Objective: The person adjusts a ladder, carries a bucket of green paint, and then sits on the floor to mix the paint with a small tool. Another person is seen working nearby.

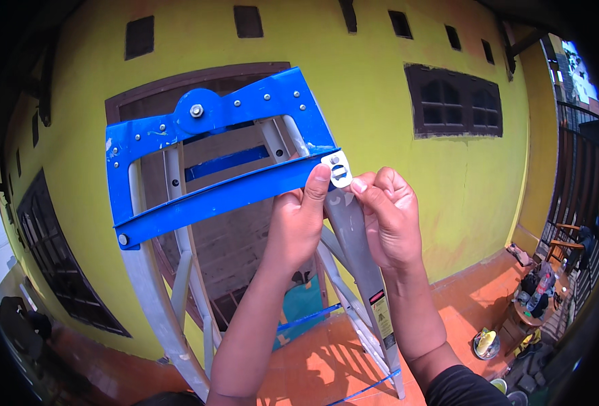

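Both hands at the right end of a stepladder's blue crossbar, by a white slotted plate.
Left hand [296,220] grasping the blue crossbar [225,196], thumb on its front face just beside the white plate [343,178], other fingers mostly hidden behind; right hand [393,210] half-curled, thumb and index tips at the plate's lower right edge (can't tell if actually pinching it). Plate lies at the crossbar's right end, a bolt [334,160] showing in its upper part. Stepladder [350,230] upright on orange floor [465,291], grey rails, blue top, yellow wall [370,81] behind; small cluttered table [524,317] off to the right.
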`<act>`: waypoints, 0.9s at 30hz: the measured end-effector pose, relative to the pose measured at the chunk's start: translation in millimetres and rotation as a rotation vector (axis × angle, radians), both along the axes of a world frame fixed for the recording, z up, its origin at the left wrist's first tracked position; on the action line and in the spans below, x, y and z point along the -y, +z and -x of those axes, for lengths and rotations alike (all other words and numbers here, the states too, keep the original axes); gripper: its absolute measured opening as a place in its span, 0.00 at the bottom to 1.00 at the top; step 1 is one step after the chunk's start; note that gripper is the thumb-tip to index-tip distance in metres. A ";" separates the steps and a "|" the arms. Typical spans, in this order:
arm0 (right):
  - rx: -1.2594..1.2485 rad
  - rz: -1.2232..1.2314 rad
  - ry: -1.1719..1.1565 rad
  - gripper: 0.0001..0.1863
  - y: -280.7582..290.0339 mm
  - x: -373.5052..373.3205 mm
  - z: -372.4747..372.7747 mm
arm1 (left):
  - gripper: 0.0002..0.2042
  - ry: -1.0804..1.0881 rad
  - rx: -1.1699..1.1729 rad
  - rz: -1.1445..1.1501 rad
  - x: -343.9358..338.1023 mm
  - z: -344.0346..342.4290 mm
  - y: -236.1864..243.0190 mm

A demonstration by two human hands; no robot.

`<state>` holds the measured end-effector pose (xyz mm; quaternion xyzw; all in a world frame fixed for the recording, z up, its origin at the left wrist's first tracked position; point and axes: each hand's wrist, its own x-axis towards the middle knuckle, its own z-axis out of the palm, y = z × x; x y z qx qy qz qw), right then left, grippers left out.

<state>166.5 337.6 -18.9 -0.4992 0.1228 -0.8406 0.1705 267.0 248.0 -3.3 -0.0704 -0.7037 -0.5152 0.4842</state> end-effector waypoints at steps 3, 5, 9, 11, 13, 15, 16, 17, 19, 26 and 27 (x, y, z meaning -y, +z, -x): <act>0.011 0.013 -0.004 0.17 2.7 2.5 0.2 | 0.21 -0.043 0.005 -0.077 -2.8 -0.4 4.9; 0.005 0.016 -0.010 0.17 3.7 3.7 1.2 | 0.20 -0.049 0.021 -0.111 -4.7 -1.7 7.1; -0.023 0.014 -0.036 0.17 2.3 3.6 3.9 | 0.22 -0.083 0.062 -0.127 -7.4 -6.0 8.4; -0.029 0.006 -0.055 0.17 0.4 2.2 4.1 | 0.21 -0.124 0.064 -0.142 -8.3 -7.5 7.6; -0.035 0.002 -0.065 0.18 -0.6 0.6 3.4 | 0.19 -0.153 0.052 -0.153 -9.1 -8.7 7.1; -0.074 -0.026 -0.135 0.18 -0.2 -0.3 1.7 | 0.19 -0.170 0.070 -0.166 -9.3 -10.3 8.1; -0.090 -0.039 -0.172 0.18 0.2 -1.1 1.1 | 0.19 -0.166 0.085 -0.179 -9.6 -11.2 8.7; -0.106 -0.055 -0.187 0.18 1.4 -2.5 1.7 | 0.21 -0.163 0.091 -0.156 -10.5 -12.3 9.1; -0.146 -0.077 -0.211 0.18 4.6 -4.5 3.2 | 0.23 -0.134 0.112 -0.129 -12.3 -15.2 10.0; -0.213 -0.123 -0.199 0.18 11.9 -9.8 6.8 | 0.30 -0.187 -0.147 -0.190 -13.3 -13.6 14.8; -0.228 -0.132 -0.199 0.17 12.7 -11.1 7.9 | 0.30 -0.200 -0.138 -0.174 -12.8 -11.5 15.2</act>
